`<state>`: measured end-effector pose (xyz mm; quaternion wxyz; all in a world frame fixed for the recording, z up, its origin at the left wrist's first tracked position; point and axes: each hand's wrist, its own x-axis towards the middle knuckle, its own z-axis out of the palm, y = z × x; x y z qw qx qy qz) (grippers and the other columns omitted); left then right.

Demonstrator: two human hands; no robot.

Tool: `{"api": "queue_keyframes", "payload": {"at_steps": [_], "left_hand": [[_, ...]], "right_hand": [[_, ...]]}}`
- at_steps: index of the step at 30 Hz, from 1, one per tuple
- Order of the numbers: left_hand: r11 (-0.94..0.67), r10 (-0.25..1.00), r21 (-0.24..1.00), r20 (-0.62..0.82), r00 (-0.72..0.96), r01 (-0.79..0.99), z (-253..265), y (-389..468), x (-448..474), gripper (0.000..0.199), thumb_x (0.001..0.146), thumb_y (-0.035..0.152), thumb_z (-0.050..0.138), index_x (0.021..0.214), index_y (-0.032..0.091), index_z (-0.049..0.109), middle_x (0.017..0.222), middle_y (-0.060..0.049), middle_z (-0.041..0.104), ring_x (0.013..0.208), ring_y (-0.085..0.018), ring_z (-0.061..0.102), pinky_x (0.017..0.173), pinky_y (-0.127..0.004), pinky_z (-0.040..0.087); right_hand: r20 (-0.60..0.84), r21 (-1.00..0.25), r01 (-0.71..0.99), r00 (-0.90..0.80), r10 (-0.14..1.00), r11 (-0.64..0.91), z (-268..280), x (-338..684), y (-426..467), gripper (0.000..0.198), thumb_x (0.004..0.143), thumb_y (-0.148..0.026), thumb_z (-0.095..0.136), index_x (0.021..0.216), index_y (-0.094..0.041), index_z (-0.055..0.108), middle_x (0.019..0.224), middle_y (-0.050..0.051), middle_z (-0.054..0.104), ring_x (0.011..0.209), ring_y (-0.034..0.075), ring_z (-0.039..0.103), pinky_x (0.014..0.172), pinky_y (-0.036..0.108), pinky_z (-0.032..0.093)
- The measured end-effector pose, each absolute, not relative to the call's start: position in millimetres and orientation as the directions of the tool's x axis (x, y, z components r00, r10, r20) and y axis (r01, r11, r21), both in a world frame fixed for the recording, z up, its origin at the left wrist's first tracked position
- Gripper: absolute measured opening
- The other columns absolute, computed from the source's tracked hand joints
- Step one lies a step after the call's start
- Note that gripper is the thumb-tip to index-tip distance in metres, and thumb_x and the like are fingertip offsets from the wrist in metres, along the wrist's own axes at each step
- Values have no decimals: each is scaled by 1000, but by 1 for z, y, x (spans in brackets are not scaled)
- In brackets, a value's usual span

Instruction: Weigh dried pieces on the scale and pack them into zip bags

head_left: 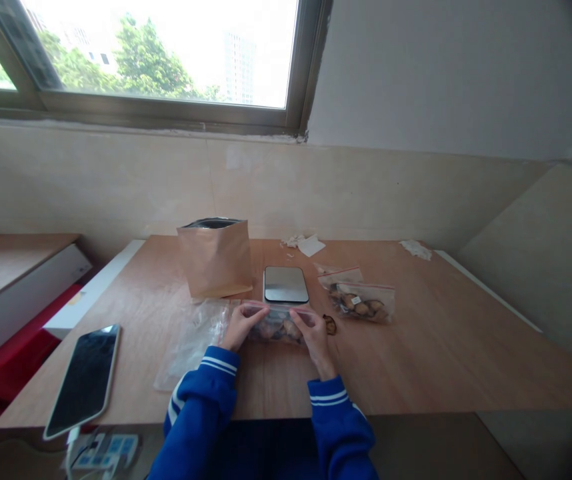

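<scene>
Between my two hands is a clear zip bag (279,332) with brown dried slices in it, perhaps mushrooms. My left hand (242,325) pinches the bag's top edge on the left. On the right, my right hand (315,331) pinches the same pinkish zip edge. Just beyond the bag lies a small flat scale (285,284) with a silver top. One loose dried slice (330,325) rests on the table beside my right hand. Flat clear plastic bags (193,340) lie by my left hand, partly behind it.
A brown kraft pouch (219,259) stands with its top open at the back left. Filled zip bags (363,303) lie to the right. A phone (85,380) with a white cable (72,443) is at the left edge. Paper scraps (311,245) lie near the wall.
</scene>
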<state>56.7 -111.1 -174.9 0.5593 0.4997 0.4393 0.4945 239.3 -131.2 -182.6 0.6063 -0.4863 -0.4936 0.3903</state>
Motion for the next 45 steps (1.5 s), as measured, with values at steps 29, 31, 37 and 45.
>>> {"api": "queue_keyframes", "payload": {"at_steps": [29,31,37,45], "left_hand": [[-84,966,992,105,238,-96,-168,-114,61,25,70,38,77,77,15,73,78,-7,71,76,-19,65,71,-28,49],[-91,964,990,115,238,-110,-168,-114,63,24,71,38,77,77,15,73,78,-7,71,76,-19,65,71,-28,49],[-105,967,989,126,220,-103,-171,-114,65,25,71,39,76,74,15,73,76,-7,70,75,-19,64,70,-28,49],[-122,967,985,147,210,-124,-171,-115,67,25,73,41,75,75,16,71,75,-5,68,73,-17,62,71,-28,49]], "right_hand": [[264,-964,30,-21,964,264,-186,235,-130,24,79,-42,70,82,-19,75,82,4,66,82,19,64,77,31,52],[273,-961,24,-27,962,274,-185,233,-130,24,80,-42,69,84,-19,76,83,4,66,82,19,64,77,31,52],[321,-946,60,52,945,318,-185,230,-129,22,78,-40,70,78,-19,75,76,3,65,74,18,63,69,29,52],[335,-938,107,27,942,331,-185,230,-128,23,80,-41,68,79,-19,73,78,4,66,77,19,65,72,30,53]]}}
